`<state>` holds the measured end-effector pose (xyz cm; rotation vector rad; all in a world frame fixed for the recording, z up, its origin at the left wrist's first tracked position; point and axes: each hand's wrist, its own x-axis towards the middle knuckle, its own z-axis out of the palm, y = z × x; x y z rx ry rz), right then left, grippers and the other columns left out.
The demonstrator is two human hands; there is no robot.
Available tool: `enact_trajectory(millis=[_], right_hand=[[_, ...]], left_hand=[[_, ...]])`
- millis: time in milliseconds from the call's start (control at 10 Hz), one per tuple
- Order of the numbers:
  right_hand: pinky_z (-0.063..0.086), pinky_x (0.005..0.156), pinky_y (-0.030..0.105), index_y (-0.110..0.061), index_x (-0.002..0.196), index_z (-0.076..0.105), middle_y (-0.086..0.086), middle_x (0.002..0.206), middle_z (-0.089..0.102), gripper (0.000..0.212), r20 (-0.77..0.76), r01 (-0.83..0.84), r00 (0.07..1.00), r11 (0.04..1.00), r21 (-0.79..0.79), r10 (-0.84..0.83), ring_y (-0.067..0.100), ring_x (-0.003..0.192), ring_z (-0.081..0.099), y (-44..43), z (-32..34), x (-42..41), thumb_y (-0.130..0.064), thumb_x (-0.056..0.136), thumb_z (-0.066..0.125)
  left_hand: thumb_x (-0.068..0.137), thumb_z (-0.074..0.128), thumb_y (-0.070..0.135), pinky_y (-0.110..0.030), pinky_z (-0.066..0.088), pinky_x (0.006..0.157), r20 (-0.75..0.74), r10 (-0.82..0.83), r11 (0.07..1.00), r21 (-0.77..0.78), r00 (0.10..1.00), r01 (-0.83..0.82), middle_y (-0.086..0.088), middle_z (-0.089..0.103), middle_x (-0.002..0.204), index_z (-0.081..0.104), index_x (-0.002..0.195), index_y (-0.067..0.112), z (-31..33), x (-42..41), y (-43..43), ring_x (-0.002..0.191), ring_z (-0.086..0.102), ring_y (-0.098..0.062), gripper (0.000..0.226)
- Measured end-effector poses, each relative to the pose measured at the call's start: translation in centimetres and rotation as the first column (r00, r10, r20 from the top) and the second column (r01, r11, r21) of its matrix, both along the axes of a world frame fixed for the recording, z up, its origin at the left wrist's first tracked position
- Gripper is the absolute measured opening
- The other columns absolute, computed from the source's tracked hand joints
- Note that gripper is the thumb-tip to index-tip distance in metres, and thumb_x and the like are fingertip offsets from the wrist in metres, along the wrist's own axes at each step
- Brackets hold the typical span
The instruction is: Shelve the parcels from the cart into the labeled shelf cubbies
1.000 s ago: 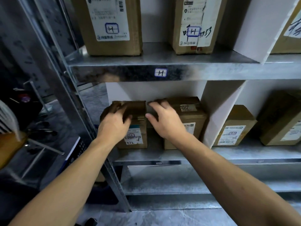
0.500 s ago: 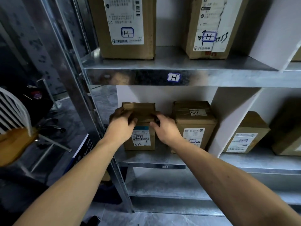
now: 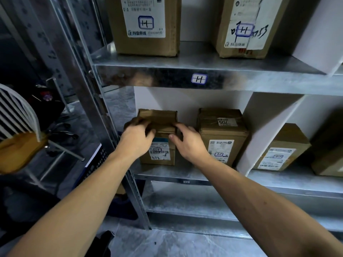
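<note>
Low on the left end of a galvanised steel rack [image 3: 115,145], the work sits in the first cubby of the lower shelf [image 3: 167,173], under a shelf edge that bears one blue-framed "H" sticker [image 3: 199,79]. Two big cartons [image 3: 146,25] stand on the level above. One white divider [image 3: 259,127] closes this cubby on its right, and beyond it lie two more boxes [image 3: 280,149], so the lower level shows four in all. Within the cubby are two: a taped brown box marked 502 [image 3: 220,138], and just left of it, apart by a narrow gap, the small parcel [image 3: 161,121] with "512" handwritten on its label, standing upright on the shelf. The left hand [image 3: 135,140] curls its fingers over the parcel's top left corner. The right hand [image 3: 187,143] clasps its right side, thumb on the front face. It is likely light and fairly stiff, though its rumpled, taped top looks soft, so the firm side walls are probably the best hold.
</note>
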<state>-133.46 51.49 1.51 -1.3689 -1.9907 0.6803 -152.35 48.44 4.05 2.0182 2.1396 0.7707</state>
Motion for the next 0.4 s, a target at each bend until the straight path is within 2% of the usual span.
enact_trajectory(millis=[100, 200, 300, 400], right_hand=[[0.038, 0.092, 0.025, -0.026, 0.141, 0.049, 0.008, 0.132, 0.057, 0.044, 0.017, -0.019, 1.0, 0.995, 0.093, 0.017, 0.024, 0.119, 0.057, -1.0, 0.3, 0.9, -0.032, 0.098, 0.058], [0.039, 0.093, 0.026, -0.026, 0.141, 0.049, 0.006, 0.135, 0.056, 0.042, 0.039, -0.016, 0.999, 0.99, 0.138, 0.011, 0.023, 0.121, 0.055, -2.2, 0.9, 2.0, -0.032, 0.099, 0.056], [0.045, 0.099, 0.034, -0.024, 0.14, 0.05, 0.005, 0.139, 0.053, 0.042, 0.08, -0.054, 0.996, 0.981, 0.189, 0.04, 0.024, 0.125, 0.052, -4.1, 1.5, 3.7, -0.035, 0.1, 0.054], [0.048, 0.099, 0.038, -0.022, 0.137, 0.052, 0.004, 0.137, 0.053, 0.041, 0.173, -0.107, 0.983, 0.968, 0.228, 0.068, 0.024, 0.122, 0.053, -6.0, 2.1, 5.9, -0.037, 0.099, 0.055]], left_hand=[[0.094, 0.052, 0.037, -0.042, 0.041, 0.1, 0.007, -0.009, 0.998, 0.058, 1.0, 0.008, -0.006, 0.054, 0.13, 0.056, 0.129, 0.026, 0.6, 0.5, -1.3, 0.117, 0.049, -0.028, 0.037], [0.094, 0.053, 0.033, -0.045, 0.037, 0.104, -0.064, 0.003, 0.991, 0.133, 0.998, 0.006, -0.006, 0.054, 0.13, 0.057, 0.13, 0.022, 1.3, 1.4, -2.9, 0.119, 0.045, -0.03, 0.038], [0.095, 0.053, 0.033, -0.045, 0.04, 0.102, -0.109, 0.013, 0.985, 0.173, 0.994, 0.006, -0.005, 0.054, 0.129, 0.055, 0.133, 0.019, 1.8, 2.8, -5.2, 0.118, 0.045, -0.028, 0.04], [0.095, 0.053, 0.034, -0.045, 0.041, 0.102, -0.176, 0.058, 0.982, 0.189, 0.983, -0.024, -0.004, 0.053, 0.131, 0.053, 0.136, 0.019, 2.0, 4.7, -7.6, 0.119, 0.045, -0.027, 0.044]])
